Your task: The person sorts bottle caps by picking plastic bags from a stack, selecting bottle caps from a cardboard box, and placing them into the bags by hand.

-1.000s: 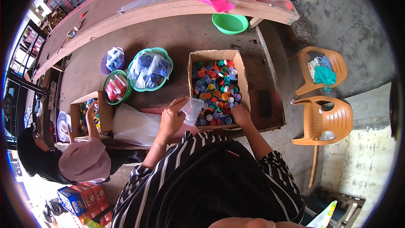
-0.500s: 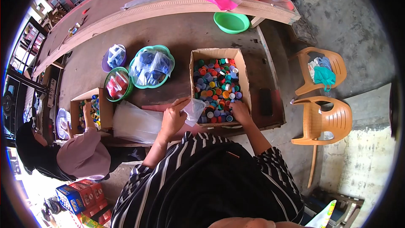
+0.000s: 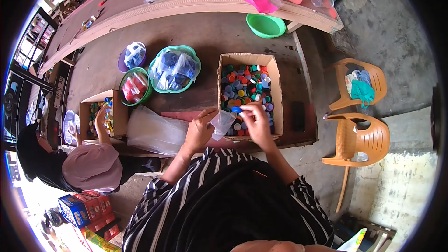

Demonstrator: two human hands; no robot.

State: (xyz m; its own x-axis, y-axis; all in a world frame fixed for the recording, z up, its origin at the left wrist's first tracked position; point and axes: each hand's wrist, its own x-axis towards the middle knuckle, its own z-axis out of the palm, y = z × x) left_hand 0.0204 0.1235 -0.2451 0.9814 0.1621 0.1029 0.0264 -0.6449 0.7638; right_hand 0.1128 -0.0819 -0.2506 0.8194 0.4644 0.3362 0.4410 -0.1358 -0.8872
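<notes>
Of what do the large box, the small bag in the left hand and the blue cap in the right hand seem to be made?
Large box: matt cardboard, probably; its flat walls are plain brown.
Small bag: thin plastic film, apparently, creased and see-through.
Blue cap: likely plastic, evenly coloured; finish too small to judge.

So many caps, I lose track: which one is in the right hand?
The blue cap, held by the right hand beside the clear plastic bag. That sets it apart: the other caps in the larger cardboard box lie loose.
</notes>
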